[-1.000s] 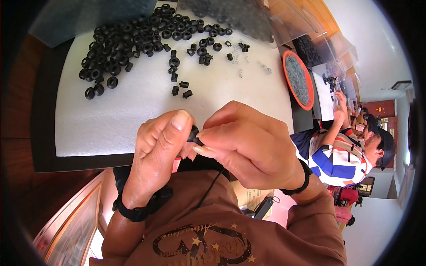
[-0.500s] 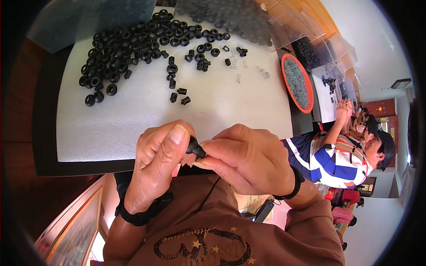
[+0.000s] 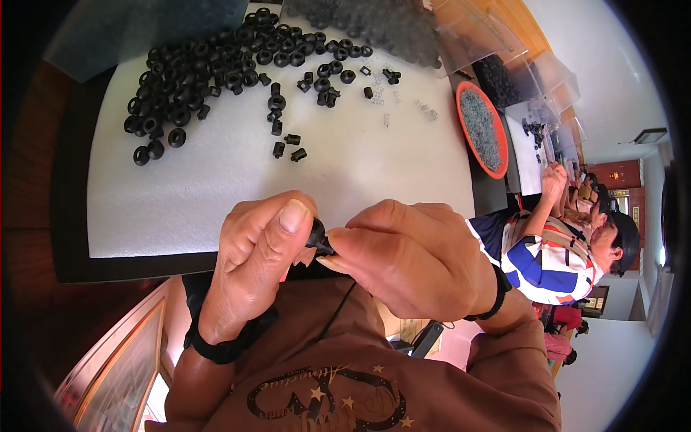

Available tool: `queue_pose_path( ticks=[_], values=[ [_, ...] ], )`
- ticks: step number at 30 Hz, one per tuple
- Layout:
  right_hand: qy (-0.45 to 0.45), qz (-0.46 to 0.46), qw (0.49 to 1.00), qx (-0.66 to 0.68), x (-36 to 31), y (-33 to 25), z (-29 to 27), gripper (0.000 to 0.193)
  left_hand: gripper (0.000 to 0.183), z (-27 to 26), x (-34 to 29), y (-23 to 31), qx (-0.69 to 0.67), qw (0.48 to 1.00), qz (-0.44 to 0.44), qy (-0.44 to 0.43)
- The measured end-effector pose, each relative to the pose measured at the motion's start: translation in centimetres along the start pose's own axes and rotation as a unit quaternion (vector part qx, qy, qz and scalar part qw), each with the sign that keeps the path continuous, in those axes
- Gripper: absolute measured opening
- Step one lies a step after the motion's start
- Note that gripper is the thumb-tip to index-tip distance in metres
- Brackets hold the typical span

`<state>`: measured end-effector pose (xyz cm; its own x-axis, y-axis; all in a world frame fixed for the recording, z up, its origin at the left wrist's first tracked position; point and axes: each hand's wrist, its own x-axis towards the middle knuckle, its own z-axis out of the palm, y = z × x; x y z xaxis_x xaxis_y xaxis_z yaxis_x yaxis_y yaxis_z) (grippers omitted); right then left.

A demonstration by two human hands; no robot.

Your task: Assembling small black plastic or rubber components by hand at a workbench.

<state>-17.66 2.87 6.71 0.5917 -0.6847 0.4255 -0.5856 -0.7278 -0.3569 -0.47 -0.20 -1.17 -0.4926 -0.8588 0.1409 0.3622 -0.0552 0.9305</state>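
Near the front edge of the white foam-topped table, my left hand [image 3: 258, 252] is closed round a small round black cord lock [image 3: 316, 233], thumb lying over it. Thumb and forefinger of my right hand [image 3: 414, 258] pinch the end of the same piece from the right; my fingers hide most of it. Just beyond my hands, several loose cord lock plungers [image 3: 292, 139] lie on the foam. A heap of round black cord lock bodies [image 3: 180, 93] spreads over the far left. Small metal springs [image 3: 427, 111] lie at the far right of the foam.
An orange bowl [image 3: 461, 119] full of small grey springs stands at the right. Translucent bins [image 3: 360, 29] with black parts line the back, beside a grey-blue one [image 3: 144, 32] at far left. Another person [image 3: 554, 252] sits at the right, hands over the neighbouring table.
The end of the cord lock at my right fingertips shows less than before. My right hand and wrist have shifted slightly right; my left keeps its grip.
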Motion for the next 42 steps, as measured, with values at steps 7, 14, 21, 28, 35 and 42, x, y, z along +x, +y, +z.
queue_pose_path(
  ticks=[7,14,21,28,35,42],
  values=[
    [0.013,0.013,1.000,0.023,0.3,-0.1,0.0,0.028,0.046,0.1,0.0,0.2,0.006,1.000,-0.012,-0.003],
    [-0.053,0.164,0.967,0.187,1.2,0.1,-0.9,0.023,0.046,0.3,0.0,0.7,0.034,0.999,-0.002,-0.012],
    [-0.157,0.282,0.864,0.387,1.8,2.4,-0.7,0.029,0.047,-0.2,-0.1,1.0,0.051,0.998,-0.028,-0.031],
    [-0.173,0.300,0.816,0.464,1.9,3.5,0.9,0.025,0.049,-0.4,-0.1,0.9,0.051,0.997,-0.051,-0.012],
    [-0.130,0.237,0.864,0.425,1.9,3.6,1.5,0.020,0.051,-0.2,0.3,1.6,0.003,0.991,-0.135,0.010],
    [-0.071,0.236,0.860,0.447,1.3,3.5,2.6,0.018,0.052,-0.1,0.6,1.3,-0.021,0.989,-0.144,0.017]
  ],
)
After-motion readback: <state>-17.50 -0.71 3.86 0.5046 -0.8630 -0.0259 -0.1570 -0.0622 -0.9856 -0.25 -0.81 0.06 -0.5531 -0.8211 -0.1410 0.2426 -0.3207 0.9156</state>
